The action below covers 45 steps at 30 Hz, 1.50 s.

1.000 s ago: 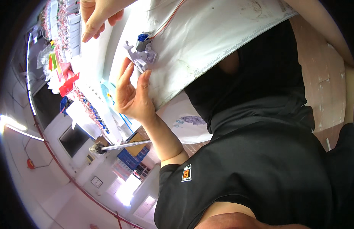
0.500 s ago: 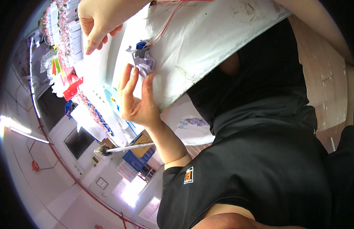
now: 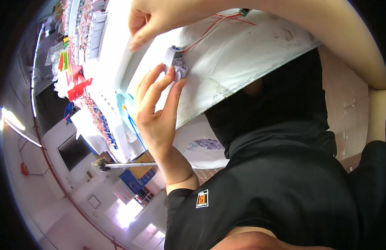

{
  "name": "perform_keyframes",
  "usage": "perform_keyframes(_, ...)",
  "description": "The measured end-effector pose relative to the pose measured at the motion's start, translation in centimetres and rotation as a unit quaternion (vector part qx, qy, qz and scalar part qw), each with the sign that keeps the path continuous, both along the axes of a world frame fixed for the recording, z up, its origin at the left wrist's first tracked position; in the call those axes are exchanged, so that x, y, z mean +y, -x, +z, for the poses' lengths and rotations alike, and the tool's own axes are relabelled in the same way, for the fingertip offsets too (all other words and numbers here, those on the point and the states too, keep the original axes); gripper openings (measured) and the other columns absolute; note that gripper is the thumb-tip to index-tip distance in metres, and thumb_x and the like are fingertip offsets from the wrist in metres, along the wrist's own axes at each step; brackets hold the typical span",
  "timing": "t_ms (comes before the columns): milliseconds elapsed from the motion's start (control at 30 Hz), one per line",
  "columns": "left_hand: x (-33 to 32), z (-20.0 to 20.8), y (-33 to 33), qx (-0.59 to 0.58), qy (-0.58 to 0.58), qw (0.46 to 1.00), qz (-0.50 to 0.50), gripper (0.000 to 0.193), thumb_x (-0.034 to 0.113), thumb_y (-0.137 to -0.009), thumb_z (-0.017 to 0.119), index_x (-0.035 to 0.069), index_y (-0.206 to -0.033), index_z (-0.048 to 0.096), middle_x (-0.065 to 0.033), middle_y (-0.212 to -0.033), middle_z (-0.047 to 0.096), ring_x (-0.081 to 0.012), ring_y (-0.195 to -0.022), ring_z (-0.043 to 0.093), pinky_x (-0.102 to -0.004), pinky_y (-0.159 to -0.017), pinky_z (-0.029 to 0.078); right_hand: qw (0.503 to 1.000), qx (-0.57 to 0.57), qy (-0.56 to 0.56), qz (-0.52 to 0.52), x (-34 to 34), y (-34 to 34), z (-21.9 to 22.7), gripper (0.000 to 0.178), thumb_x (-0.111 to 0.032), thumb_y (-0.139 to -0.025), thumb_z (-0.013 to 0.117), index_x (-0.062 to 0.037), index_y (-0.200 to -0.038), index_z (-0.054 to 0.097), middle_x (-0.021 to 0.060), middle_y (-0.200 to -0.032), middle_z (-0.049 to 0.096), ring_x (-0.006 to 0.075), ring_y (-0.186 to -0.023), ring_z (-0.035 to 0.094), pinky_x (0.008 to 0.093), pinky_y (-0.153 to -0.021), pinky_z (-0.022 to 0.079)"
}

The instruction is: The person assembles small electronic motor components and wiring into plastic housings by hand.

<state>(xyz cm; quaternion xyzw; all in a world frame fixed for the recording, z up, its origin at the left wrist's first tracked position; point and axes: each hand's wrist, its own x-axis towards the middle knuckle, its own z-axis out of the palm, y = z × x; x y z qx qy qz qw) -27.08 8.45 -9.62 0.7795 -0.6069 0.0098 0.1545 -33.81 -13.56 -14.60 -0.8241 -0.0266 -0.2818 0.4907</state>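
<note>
Head cam: left hand [image 3: 156,109] has the plastic part [image 3: 172,56] pinched between thumb and fingertips over the white worktop [image 3: 226,58]; I'd keep that light and leave the wires [image 3: 207,32] slack. Right hand [image 3: 153,21]'s curled above the worktop, can't tell if it's gripping anything. Part's pale, boxy, knobbly; wires thin; worktop creased, scuffed.

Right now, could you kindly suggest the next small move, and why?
I'd perhaps bring the right hand to the white plastic part, near its wires: the left hand holds the opposite end, and the right is apart.
</note>
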Motion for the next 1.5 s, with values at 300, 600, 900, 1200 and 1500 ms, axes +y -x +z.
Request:
perform_keyframes(300,3.4,-2.8,-2.3,-0.098,0.046,0.994,-0.033,0.028,0.001,-0.079,0.077,0.004,-0.106,0.073,-0.0126,-0.113,0.069,-0.0350,-0.116,0.060,-0.0425,-0.095,0.049,0.948,-0.003,0.312,0.059,4.7,-1.4,-0.4,0.011,-0.011,-0.074,0.067,-0.0041,-0.077,0.075,0.0077,-0.074,0.069,0.0231,-0.072,0.065,0.0367,-0.072,0.051)
perform_keyframes(600,3.1,-5.3,-2.4,-0.070,0.159,0.983,-0.050,0.027,-0.008,-0.079,0.071,-0.007,-0.106,0.070,-0.0164,-0.107,0.068,-0.0342,-0.105,0.067,-0.0397,-0.087,0.056,0.887,-0.019,0.461,-0.003,5.9,1.8,1.3,0.017,-0.016,-0.078,0.061,-0.0057,-0.070,0.071,0.0050,-0.083,0.064,0.0213,-0.093,0.059,0.0418,-0.096,0.044)
perform_keyframes(900,3.6,-4.8,-3.0,-0.044,0.171,0.983,-0.058,0.030,0.003,-0.078,0.078,-0.002,-0.106,0.069,-0.0143,-0.105,0.068,-0.0298,-0.100,0.068,-0.0377,-0.085,0.056,0.939,-0.040,0.341,0.026,5.6,0.9,-0.7,0.034,-0.009,-0.075,0.072,-0.0078,-0.109,0.071,0.0038,-0.108,0.068,0.0205,-0.113,0.058,0.0437,-0.110,0.039)
perform_keyframes(1200,3.1,-3.7,-5.8,0.264,0.183,0.946,0.044,0.024,0.010,-0.083,0.076,0.000,-0.105,0.069,-0.0146,-0.101,0.071,-0.0270,-0.094,0.070,-0.0354,-0.083,0.054,0.971,0.011,0.238,0.024,5.8,-1.9,-1.3,0.028,-0.013,-0.080,0.074,-0.0054,-0.106,0.067,0.0101,-0.100,0.064,0.0282,-0.103,0.058,0.0374,-0.089,0.049)
perform_keyframes(1500,2.7,-4.2,-6.4,0.108,0.195,0.975,0.002,0.025,0.001,-0.080,0.076,-0.002,-0.102,0.066,-0.0137,-0.095,0.069,-0.0222,-0.088,0.069,-0.0310,-0.080,0.054,0.981,0.049,0.185,0.042,6.1,-2.9,-1.0,0.020,-0.010,-0.077,0.076,-0.0029,-0.094,0.067,0.0089,-0.089,0.062,0.0266,-0.091,0.058,0.0358,-0.078,0.048)
